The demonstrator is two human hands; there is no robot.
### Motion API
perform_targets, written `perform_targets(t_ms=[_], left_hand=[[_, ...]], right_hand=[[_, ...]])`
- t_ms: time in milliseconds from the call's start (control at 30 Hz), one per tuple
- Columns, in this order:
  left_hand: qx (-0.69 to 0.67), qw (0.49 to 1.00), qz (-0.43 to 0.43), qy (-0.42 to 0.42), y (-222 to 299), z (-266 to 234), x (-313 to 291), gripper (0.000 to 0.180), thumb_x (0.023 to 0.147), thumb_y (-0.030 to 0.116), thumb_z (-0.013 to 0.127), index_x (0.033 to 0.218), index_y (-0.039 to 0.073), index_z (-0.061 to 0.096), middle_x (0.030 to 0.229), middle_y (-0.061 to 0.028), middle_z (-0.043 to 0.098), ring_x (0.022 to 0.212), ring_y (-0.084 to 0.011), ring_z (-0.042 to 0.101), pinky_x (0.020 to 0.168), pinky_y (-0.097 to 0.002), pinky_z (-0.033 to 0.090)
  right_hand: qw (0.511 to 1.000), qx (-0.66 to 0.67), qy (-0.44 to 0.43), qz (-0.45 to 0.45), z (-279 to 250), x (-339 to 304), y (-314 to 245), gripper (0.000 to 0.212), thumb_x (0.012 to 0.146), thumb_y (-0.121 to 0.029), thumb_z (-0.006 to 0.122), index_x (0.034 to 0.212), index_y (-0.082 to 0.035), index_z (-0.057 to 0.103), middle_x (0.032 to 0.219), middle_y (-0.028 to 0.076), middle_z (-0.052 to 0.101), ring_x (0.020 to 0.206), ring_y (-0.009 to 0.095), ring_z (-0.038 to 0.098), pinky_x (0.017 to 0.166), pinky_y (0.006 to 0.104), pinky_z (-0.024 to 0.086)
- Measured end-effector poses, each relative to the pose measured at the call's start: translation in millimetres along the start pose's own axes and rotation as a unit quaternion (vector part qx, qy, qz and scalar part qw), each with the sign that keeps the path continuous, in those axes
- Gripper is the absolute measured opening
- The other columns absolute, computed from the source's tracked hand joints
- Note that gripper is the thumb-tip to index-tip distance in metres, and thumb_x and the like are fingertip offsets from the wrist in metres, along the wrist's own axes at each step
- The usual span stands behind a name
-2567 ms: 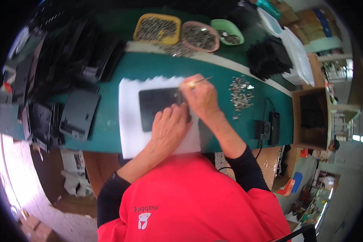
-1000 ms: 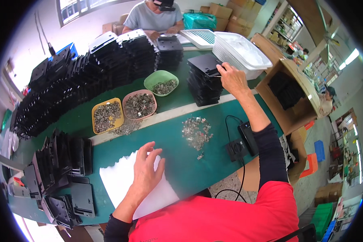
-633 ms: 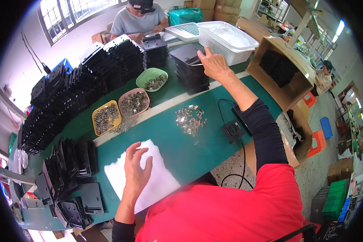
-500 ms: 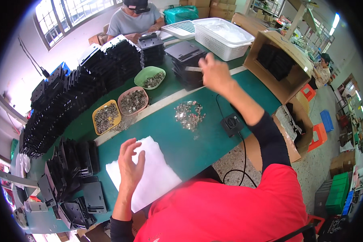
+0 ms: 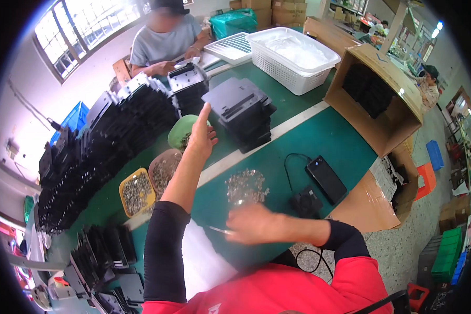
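Note:
My left hand reaches out beside a stack of flat black plastic panels, fingers stretched and apart, with nothing visible in it. It partly covers a green bowl of small metal parts. Nearer to me, my right hand is closed around a thin silvery tool pointing left; blur hides its exact kind. Just beyond that hand lies a loose pile of small shiny metal pieces. A white foam sheet lies under and beside my left forearm.
A pink bowl and a yellow tray hold small metal parts. Long rows of black panels line the left. At right lie a black oblong box, a corded black device and an open carton. A person sits opposite.
My left hand has moved from over the white sheet out to the panel stack. My right hand has come back from that stack to the near side of the metal pieces, still holding the tool.

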State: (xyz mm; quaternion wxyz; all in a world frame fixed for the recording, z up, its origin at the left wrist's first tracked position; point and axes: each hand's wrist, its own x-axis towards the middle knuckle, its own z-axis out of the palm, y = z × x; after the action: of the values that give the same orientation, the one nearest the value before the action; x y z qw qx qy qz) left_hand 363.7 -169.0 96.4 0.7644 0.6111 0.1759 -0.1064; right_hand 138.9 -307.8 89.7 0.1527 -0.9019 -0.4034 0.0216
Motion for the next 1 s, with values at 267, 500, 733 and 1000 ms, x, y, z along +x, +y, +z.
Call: perform_targets(t_ms=[267, 500, 733, 1000], left_hand=[[0.011, 0.995, -0.043, -0.087, 13.5, 31.3, 35.5, 0.100, 0.075, 0.071, 0.069, 0.138, -0.002, 0.042, 0.131, -0.0164, 0.047, 0.114, -0.0261, 0.046, 0.089, -0.0412, 0.038], [0.145, 0.987, 0.049, -0.051, 41.4, 52.9, 30.2, 0.077, 0.087, 0.054, 0.064, 0.134, -0.004, 0.045, 0.129, -0.0184, 0.052, 0.115, -0.0276, 0.052, 0.093, -0.0433, 0.042], [0.069, 0.989, 0.121, -0.052, 25.6, 65.7, 23.2, 0.078, 0.085, 0.031, 0.071, 0.141, -0.008, 0.035, 0.129, -0.0208, 0.052, 0.118, -0.0275, 0.054, 0.101, -0.0371, 0.043], [0.023, 0.991, 0.129, 0.009, 15.3, 69.9, 6.3, 0.110, 0.080, 0.043, 0.072, 0.154, -0.008, 0.008, 0.158, -0.0258, 0.020, 0.146, -0.0325, 0.026, 0.117, -0.0378, 0.024]], right_hand=[[0.785, 0.507, 0.201, 0.295, -142.0, 79.6, 241.2, 0.072, 0.096, -0.060, 0.052, 0.129, 0.004, 0.059, 0.127, 0.013, 0.064, 0.117, 0.022, 0.058, 0.101, 0.0323, 0.043], [0.698, 0.644, 0.111, 0.293, -121.5, 107.2, 244.2, 0.070, 0.095, -0.057, 0.056, 0.139, -0.002, 0.050, 0.131, 0.010, 0.058, 0.116, 0.018, 0.056, 0.100, 0.0314, 0.044], [0.671, 0.682, 0.107, 0.271, -133.2, 102.8, 235.9, 0.061, 0.096, -0.038, 0.058, 0.142, -0.001, 0.044, 0.128, 0.012, 0.058, 0.114, 0.020, 0.058, 0.097, 0.0332, 0.048], [0.659, 0.712, 0.080, 0.229, -131.4, 81.6, 251.4, 0.057, 0.091, -0.024, 0.063, 0.139, 0.000, 0.046, 0.127, 0.010, 0.058, 0.112, 0.019, 0.059, 0.096, 0.0307, 0.048]])
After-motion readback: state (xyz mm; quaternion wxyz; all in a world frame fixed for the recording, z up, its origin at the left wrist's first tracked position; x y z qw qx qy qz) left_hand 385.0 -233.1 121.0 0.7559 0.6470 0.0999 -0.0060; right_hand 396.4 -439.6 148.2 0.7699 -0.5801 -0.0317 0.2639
